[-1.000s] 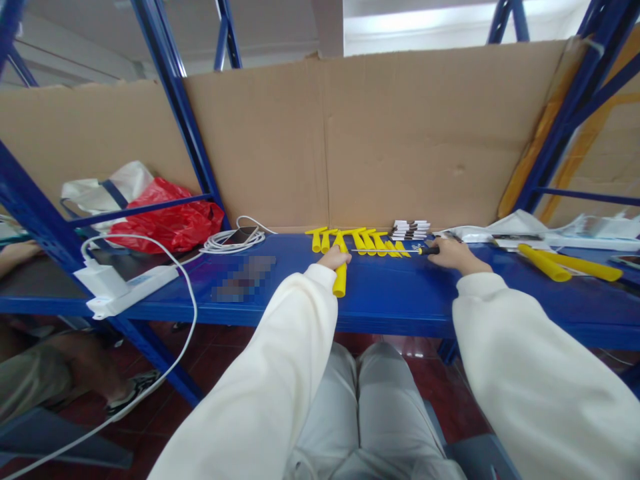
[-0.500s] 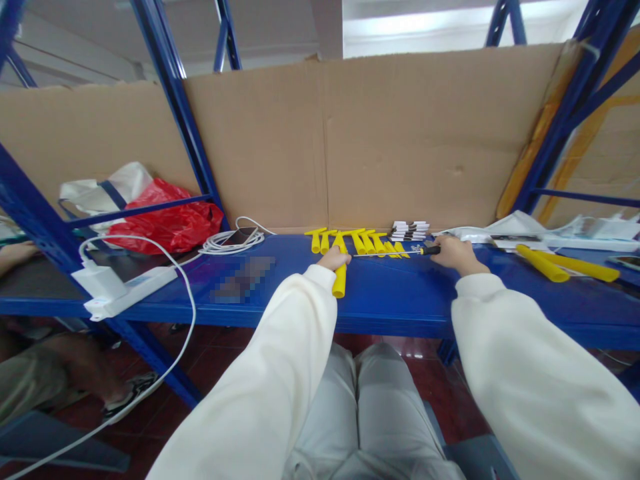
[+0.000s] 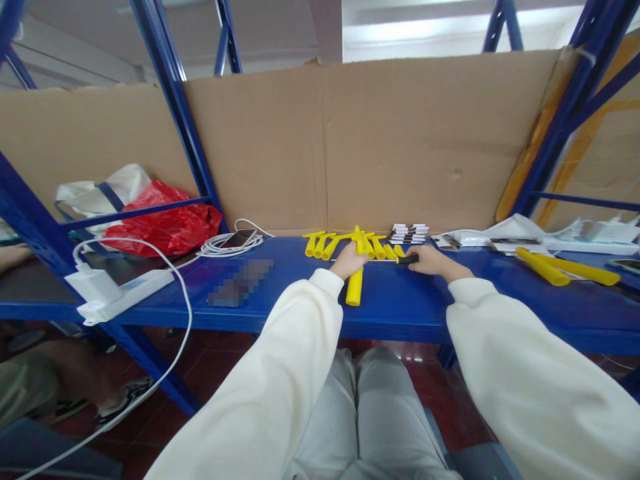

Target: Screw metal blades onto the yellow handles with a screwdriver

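Observation:
My left hand [image 3: 346, 261] is closed around a yellow T-shaped piece with a tubular handle [image 3: 355, 288], its open end towards me. In my right hand [image 3: 429, 261] is a screwdriver [image 3: 407, 259] with a dark handle and a thin metal shaft pointing left. The shaft runs up to the yellow piece near my left fingers; whether its tip touches or enters the piece is hidden. Behind both hands lies a row of several similar yellow pieces [image 3: 329, 249]. A stack of small white-and-black items [image 3: 409, 233] sits at the back, beyond my right hand.
Two yellow tubes [image 3: 543, 267] lie at the right beside white plastic wrap [image 3: 520, 229]. To the left are a phone [image 3: 242, 239], a coiled white cable [image 3: 220, 247], a power strip [image 3: 127, 295] and a red bag [image 3: 170, 220]. Cardboard [image 3: 400, 140] walls the back. Another person's leg [image 3: 75, 367] shows lower left.
My right hand has moved left with the screwdriver, closer to my left hand. The left hand and its yellow piece have shifted slightly right, and less of the shaft now shows.

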Motion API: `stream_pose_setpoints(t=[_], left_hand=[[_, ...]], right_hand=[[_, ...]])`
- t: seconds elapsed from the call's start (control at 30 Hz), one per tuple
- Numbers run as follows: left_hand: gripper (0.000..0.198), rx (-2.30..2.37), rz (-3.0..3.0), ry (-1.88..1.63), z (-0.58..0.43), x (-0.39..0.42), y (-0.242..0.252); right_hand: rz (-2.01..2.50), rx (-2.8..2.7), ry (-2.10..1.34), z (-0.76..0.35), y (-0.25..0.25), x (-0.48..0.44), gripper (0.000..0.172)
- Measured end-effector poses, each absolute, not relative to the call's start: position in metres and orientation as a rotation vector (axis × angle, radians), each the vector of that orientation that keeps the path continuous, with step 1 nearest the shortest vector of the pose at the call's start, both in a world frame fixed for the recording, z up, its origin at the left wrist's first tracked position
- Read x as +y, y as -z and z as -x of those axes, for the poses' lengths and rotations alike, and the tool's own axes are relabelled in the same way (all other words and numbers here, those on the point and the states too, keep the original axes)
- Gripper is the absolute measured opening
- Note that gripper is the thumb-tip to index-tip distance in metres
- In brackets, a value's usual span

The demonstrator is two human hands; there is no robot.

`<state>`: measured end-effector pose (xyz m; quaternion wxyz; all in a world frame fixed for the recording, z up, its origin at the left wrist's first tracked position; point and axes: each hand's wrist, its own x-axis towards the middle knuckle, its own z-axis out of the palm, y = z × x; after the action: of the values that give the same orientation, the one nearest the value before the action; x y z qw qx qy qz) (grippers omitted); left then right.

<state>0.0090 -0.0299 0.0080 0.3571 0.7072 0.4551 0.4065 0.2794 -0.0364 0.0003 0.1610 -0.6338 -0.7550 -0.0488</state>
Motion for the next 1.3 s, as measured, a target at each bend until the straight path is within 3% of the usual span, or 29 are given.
stream_pose_setpoints(t=[0.47,1.13,1.3], left_hand=[[0.018,1.167,-2.063,-0.858,-0.057,-0.044,-0.017],[0.028,1.174,-2.218,-0.790,-0.065,-0.046,-0.018],[0.027,1.243,-2.134,-0.789,-0.062,-0.052,-0.023]], right_hand=[[1.359,-1.941,-0.113,-0.264,0.008,-0.023,0.010],[1.207,-1.906,-0.145,-0.261,0.009,-0.020,0.010],[1.372,-1.847,-0.105,-0.267,0.006,-0.018,0.010]])
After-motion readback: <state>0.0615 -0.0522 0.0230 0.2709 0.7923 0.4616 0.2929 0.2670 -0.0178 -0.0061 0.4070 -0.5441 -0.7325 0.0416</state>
